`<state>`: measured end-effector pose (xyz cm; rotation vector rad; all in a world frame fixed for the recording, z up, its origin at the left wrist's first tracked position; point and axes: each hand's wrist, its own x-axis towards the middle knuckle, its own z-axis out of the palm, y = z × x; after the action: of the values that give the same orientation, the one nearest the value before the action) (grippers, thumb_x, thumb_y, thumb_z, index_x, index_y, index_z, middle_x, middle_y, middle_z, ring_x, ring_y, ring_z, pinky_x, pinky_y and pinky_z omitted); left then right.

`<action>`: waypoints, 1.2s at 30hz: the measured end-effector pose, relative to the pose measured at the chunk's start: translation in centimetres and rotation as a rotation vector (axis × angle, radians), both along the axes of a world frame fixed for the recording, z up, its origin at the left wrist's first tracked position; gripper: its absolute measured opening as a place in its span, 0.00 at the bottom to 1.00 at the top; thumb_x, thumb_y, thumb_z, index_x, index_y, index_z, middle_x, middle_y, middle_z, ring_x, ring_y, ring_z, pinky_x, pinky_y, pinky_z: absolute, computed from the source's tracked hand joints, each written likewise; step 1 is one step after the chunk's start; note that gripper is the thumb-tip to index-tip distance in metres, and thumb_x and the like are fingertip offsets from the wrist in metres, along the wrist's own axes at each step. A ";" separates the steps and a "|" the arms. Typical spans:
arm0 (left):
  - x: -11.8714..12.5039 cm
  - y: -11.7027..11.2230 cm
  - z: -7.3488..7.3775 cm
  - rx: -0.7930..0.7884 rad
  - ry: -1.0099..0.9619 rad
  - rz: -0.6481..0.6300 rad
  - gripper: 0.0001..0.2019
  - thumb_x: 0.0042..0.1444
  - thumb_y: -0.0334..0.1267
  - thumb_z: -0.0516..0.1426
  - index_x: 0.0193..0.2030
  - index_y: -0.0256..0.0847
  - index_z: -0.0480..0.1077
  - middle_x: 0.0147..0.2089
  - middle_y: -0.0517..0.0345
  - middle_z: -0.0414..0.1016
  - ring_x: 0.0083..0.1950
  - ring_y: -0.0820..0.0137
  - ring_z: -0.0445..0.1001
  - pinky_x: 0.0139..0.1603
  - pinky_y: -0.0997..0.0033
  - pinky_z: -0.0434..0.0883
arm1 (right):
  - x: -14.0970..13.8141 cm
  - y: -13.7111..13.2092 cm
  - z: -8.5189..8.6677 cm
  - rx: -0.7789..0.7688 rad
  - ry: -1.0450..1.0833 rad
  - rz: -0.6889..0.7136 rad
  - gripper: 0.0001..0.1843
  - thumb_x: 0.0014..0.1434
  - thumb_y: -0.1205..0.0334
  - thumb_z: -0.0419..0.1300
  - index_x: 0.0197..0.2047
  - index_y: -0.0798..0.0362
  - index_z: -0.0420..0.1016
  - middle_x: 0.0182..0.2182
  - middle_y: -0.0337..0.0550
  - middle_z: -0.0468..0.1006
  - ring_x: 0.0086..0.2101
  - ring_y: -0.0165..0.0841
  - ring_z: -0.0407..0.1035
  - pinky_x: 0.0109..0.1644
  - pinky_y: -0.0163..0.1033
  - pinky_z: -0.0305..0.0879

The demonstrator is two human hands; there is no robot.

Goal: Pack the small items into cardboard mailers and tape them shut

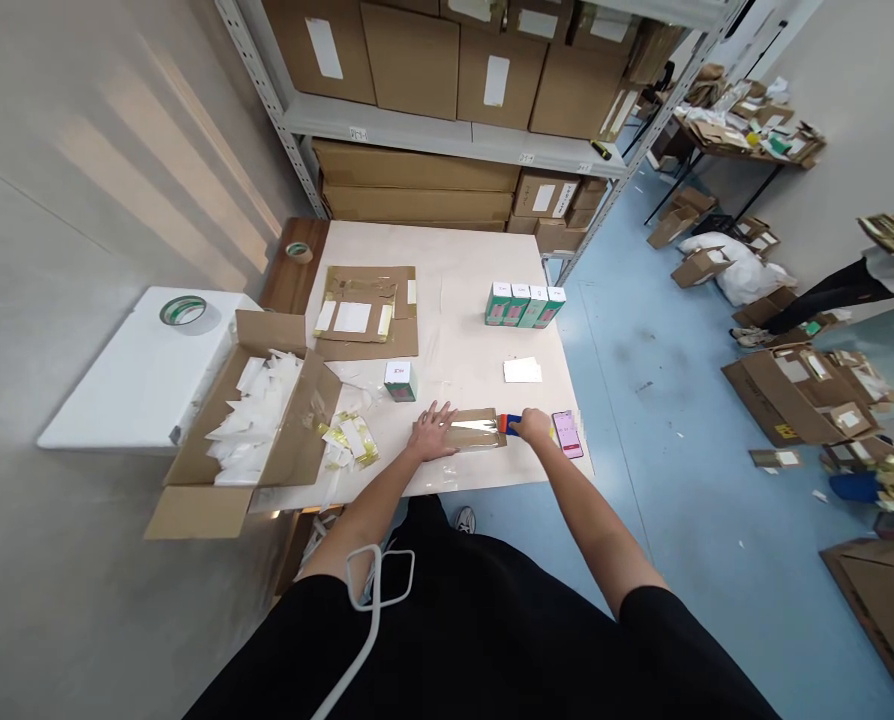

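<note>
A small brown cardboard box (478, 429) lies near the front edge of the pale table (462, 290), with shiny clear tape along its top. My left hand (432, 432) rests flat on its left end, fingers spread. My right hand (532, 427) is closed on a blue and orange tape dispenser (511, 424) at the box's right end. A phone with a pink screen (568, 433) lies just right of that hand.
An open carton of white packets (256, 415) overhangs the table's left side. Flattened cardboard (368, 312), a single small box (400, 381), a row of green-white boxes (524, 304), a white card (523, 371) and tape rolls (183, 310) are around. Shelves with cartons stand behind; another person stands at far right.
</note>
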<state>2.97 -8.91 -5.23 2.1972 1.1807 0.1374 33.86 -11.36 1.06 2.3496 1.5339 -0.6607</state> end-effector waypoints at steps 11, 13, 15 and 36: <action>-0.4 0.9 0.1 -0.044 0.006 -0.032 0.61 0.40 0.70 0.69 0.79 0.54 0.54 0.83 0.53 0.42 0.82 0.42 0.30 0.79 0.45 0.39 | -0.7 -4.6 -3.9 0.176 -0.045 -0.327 0.22 0.72 0.50 0.51 0.57 0.55 0.75 0.53 0.63 0.80 0.56 0.49 0.75 0.57 0.47 0.66; -0.2 1.3 0.6 -0.101 -0.008 0.014 0.52 0.49 0.70 0.64 0.78 0.56 0.56 0.83 0.55 0.44 0.83 0.45 0.32 0.78 0.47 0.42 | -0.1 -5.2 -4.4 0.126 0.007 -0.366 0.20 0.70 0.53 0.53 0.57 0.55 0.75 0.53 0.62 0.79 0.55 0.49 0.75 0.55 0.46 0.68; -0.1 1.4 0.9 -0.118 -0.053 0.097 0.41 0.61 0.66 0.57 0.77 0.55 0.57 0.82 0.57 0.46 0.83 0.50 0.34 0.78 0.49 0.43 | 0.2 -5.7 -4.6 0.062 0.084 -0.366 0.18 0.68 0.55 0.56 0.56 0.54 0.76 0.52 0.60 0.80 0.53 0.47 0.76 0.52 0.44 0.69; 0.7 -1.4 -2.9 -0.517 -0.376 0.887 0.22 0.56 0.48 0.68 0.53 0.39 0.75 0.58 0.37 0.80 0.65 0.46 0.74 0.63 0.57 0.68 | -7.4 -1.8 -5.0 0.006 0.415 -0.255 0.30 0.65 0.38 0.61 0.58 0.54 0.73 0.52 0.58 0.81 0.53 0.48 0.76 0.54 0.41 0.68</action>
<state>3.71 -10.32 -8.12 1.0404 1.6482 0.5167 26.42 -13.20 -3.94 2.5512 1.3859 -1.2731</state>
